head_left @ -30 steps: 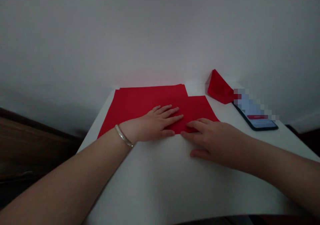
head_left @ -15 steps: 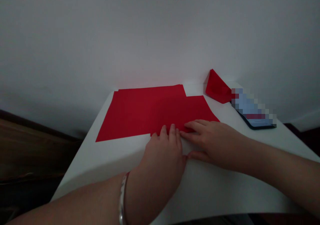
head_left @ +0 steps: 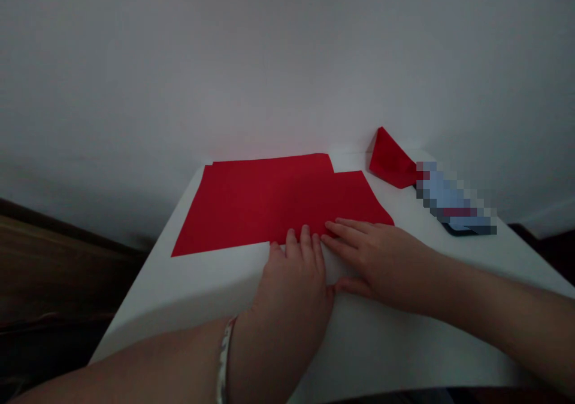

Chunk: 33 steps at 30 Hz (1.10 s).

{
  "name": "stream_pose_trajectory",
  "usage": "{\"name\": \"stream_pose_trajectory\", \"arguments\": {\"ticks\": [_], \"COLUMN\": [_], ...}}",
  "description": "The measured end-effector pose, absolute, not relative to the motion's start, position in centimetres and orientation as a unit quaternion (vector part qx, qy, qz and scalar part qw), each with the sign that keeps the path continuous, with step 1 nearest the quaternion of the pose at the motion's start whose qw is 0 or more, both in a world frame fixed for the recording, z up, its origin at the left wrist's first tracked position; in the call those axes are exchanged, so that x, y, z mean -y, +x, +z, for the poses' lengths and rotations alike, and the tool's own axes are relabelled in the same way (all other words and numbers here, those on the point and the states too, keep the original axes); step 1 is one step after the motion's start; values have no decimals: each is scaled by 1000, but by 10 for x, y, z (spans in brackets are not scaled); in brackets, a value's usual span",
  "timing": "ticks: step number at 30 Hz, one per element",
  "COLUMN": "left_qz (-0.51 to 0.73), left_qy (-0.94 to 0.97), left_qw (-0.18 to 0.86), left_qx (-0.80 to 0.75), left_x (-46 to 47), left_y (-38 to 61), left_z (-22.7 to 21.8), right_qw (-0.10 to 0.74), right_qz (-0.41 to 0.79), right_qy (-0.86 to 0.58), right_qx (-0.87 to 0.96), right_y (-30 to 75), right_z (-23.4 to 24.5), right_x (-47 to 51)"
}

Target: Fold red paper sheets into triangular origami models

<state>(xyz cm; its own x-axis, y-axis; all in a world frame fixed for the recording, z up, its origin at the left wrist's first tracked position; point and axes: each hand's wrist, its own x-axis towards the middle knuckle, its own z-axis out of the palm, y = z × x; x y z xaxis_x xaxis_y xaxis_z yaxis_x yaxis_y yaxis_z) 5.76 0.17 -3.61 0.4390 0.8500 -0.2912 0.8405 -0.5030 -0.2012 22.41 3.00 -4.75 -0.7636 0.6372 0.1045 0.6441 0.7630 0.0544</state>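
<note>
Red paper (head_left: 251,206) lies flat on a white table (head_left: 215,290), in what looks like overlapping sheets with stepped edges. On the near edge of its right part rest the fingertips of my left hand (head_left: 291,296), fingers stretched out. My right hand (head_left: 381,260) lies just beside it, open, with its fingertips on the same near edge. The thumbs of both hands almost meet on the tabletop. Under the fingers, the paper's edge is partly hidden. A silver bracelet (head_left: 224,356) circles my left wrist.
A folded red paper piece (head_left: 390,161) stands at the back right, partly against the wall (head_left: 269,63). Touching or close to it is a phone (head_left: 458,209) with a blurred screen. Brown wooden furniture (head_left: 54,260) is left of the table.
Both hands have shifted very slightly on the near edge, and the right sheet's far corner has moved a little left. Otherwise the layout is the same.
</note>
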Motion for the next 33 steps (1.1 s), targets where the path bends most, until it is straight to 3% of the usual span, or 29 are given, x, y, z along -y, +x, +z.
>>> {"name": "stream_pose_trajectory", "arguments": {"ticks": [15,33], "left_qz": [191,177], "left_qy": [-843,-850], "left_qw": [42,36], "left_qx": [500,496], "left_x": [-2,-3], "left_y": [61,60], "left_z": [-36,-34], "right_qw": [85,-21], "right_qz": [-35,-41], "right_qy": [-331,-431], "right_qx": [939,901], "right_y": [221,222], "right_z": [-51,-35], "right_x": [-28,-26]}}
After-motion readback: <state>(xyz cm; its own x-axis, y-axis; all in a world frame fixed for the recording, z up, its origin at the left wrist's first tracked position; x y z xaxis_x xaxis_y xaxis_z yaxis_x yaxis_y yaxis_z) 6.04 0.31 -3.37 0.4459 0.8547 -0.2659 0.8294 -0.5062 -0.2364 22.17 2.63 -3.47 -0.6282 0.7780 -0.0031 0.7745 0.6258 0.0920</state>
